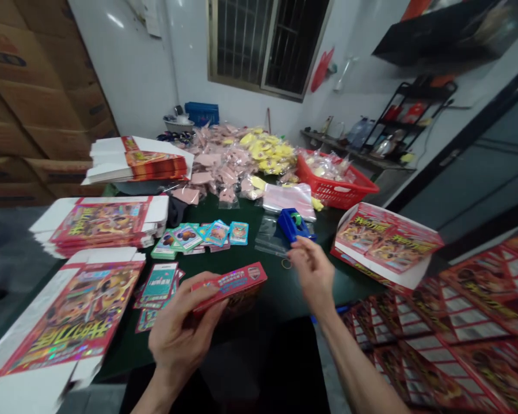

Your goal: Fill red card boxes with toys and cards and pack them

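Note:
My left hand point(185, 325) is wrapped round one end of a narrow red printed box point(237, 284), held tilted above the near edge of the table. At the front end of a blue tape dispenser point(290, 227), my right hand point(315, 273) has thumb and fingers drawn together. Whatever may be between those fingertips is too small and blurred to make out. A roll of greenish tape point(297, 219) sits in the dispenser. Left of the box lie teal cards point(159, 282), and beyond it are picture cards point(218, 233). A rubber band point(286, 263) rests beside my right hand.
Flat printed cartons point(82, 316) are stacked on the left. Behind are pink and yellow bagged pieces point(267, 149), clear plastic bags point(287, 198) and a red basket point(336, 190). An open display box point(384, 241) holds red boxes on the right, with more filled boxes point(470, 322) below.

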`<state>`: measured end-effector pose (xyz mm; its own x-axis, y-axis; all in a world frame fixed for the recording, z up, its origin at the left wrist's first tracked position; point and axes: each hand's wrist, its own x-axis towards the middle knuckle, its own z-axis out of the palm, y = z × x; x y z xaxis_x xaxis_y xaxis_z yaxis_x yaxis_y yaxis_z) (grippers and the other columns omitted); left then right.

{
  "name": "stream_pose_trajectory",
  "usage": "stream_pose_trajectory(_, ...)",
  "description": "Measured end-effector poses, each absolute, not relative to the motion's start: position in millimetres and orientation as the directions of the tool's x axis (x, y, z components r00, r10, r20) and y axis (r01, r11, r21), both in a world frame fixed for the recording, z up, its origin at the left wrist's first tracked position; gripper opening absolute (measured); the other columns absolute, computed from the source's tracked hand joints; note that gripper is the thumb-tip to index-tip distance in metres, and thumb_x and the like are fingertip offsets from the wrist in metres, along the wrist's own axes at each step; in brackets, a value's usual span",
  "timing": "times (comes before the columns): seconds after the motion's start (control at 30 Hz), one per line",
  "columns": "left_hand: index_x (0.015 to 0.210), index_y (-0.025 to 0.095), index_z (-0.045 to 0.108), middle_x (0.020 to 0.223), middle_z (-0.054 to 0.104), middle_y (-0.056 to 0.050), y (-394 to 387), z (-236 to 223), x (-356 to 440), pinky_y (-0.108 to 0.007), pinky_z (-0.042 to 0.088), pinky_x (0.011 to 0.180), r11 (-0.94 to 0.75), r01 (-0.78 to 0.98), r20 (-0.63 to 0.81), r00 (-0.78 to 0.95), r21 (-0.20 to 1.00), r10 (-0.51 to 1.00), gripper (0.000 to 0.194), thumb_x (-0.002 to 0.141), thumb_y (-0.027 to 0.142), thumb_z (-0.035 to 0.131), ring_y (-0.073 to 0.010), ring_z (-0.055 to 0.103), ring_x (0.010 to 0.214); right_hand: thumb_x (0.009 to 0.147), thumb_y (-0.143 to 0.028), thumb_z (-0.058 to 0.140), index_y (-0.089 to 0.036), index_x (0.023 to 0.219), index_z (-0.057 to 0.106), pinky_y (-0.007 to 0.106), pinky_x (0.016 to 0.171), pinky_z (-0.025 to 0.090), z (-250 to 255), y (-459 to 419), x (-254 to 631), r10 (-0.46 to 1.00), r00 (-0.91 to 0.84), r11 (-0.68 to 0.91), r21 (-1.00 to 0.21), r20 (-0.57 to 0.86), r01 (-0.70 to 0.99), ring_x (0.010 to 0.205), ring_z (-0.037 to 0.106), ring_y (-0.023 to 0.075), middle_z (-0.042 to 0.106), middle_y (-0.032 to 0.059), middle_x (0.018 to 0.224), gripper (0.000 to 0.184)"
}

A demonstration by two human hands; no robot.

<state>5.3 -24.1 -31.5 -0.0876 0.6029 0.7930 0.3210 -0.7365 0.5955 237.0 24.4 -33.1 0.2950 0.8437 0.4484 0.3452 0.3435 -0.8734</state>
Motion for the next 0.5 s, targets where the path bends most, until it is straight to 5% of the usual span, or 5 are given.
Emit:
stream_pose_trajectory(0.07,0.101,0.018,0.06,0.101,0.065,-0.003,-19,-31,10,-0.024,0.052,0.08,-0.74,0.36,0.815,-0.119,0.568,0.567,0.038,0.07,-0.001,0.067,-0.0132,0.063,0.091,0.084,-0.039,0.049,-0.014,0.094,0.06,0.028,0.063,0.046,-30,51,278,0.792,0.504,0.116,-0.895,0.345,0.43,0.067,0.058,0.0145,0.062,0.0029,0.075,0.029)
stream_pose_trajectory(0.17,0.1,0.018,0.059,0.097,0.065,-0.003,-9,-34,15,-0.023,0.052,0.076,-0.746,0.39,0.831,-0.108,0.54,0.545,0.034,0.071,0.001,0.066,-0.0122,0.063,0.087,0.082,-0.034,0.053,-0.012,0.082,0.062,0.026,0.058,0.044,-24,88,322,0.82,0.525,-0.043,-0.89,0.228,0.454,0.063,0.056,0.0143,0.061,0.0016,0.068,0.024)
stream_pose_trajectory(0.37,0.101,0.018,0.058,0.097,0.064,-0.004,0,-41,15,-0.023,0.052,0.074,-0.745,0.364,0.817,-0.086,0.559,0.571,0.031,0.074,0.003,0.064,-0.0128,0.062,0.087,0.087,-0.03,0.057,-0.013,0.101,0.059,0.033,0.072,0.052,-14,126,338,0.89,0.416,-0.377,-0.815,-0.187,0.44,0.084,0.061,0.0154,0.062,0.0039,0.099,0.023)
stream_pose_trajectory(0.5,0.102,0.018,0.058,0.097,0.064,-0.004,0,-41,16,-0.023,0.052,0.072,-0.744,0.358,0.816,-0.101,0.563,0.569,0.032,0.074,0.004,0.065,-0.0128,0.062,0.085,0.088,-0.031,0.055,-0.015,0.113,0.055,0.039,0.08,0.052,-11,138,337,0.845,0.425,-0.488,-0.794,-0.326,0.362,0.096,0.059,0.0191,0.058,0.0072,0.113,0.03)
